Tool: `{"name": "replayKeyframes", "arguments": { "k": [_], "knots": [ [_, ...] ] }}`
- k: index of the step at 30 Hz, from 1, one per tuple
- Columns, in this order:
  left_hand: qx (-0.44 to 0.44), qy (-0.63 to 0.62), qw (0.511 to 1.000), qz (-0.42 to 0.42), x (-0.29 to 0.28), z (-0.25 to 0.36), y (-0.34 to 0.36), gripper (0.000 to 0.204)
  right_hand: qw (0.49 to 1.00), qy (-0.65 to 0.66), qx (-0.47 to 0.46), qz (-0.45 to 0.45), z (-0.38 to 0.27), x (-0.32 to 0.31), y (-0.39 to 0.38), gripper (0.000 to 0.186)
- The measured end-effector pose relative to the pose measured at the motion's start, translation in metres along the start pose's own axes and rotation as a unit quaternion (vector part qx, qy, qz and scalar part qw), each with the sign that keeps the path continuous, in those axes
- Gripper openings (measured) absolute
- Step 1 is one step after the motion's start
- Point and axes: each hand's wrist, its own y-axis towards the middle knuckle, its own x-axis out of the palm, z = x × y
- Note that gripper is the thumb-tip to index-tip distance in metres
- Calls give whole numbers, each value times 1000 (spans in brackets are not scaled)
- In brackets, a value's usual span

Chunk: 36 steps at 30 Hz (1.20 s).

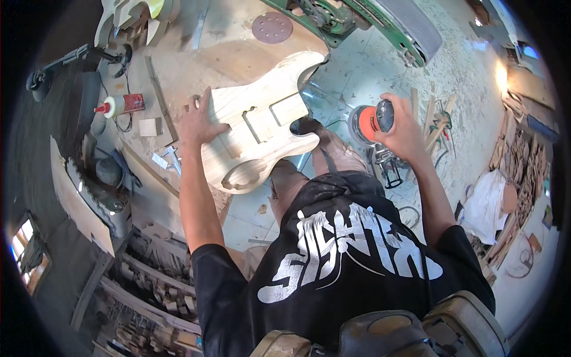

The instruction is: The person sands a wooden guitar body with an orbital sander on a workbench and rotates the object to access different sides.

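Now right grip [399, 130] holds sander [367, 124], seemingly lettered; left grip [197, 126] wide on guitar body [262, 98].

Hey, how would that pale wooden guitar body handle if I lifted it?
The guitar body should stay stiff, being a solid-looking wooden slab. Its cut-out cavities probably shave some weight. Its projecting horns might dent if knocked.
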Motion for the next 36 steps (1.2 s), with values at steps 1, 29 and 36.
{"name": "replayKeyframes", "arguments": {
  "k": [1, 29, 36],
  "knots": [
    [-6, 13, 1000, 0, 3, -2, -3, 126, 1000, -1, -2, 18, 1, 0, -9, 77],
    [-176, -158, 970, 58, 59, -17, -102, 131, 989, 101, 35, 102, -74, 86, -62, 76],
    [-89, -278, 935, 201, 85, -27, -74, 83, 985, 145, 15, 94, -95, 129, -35, 73]
  ]
}}
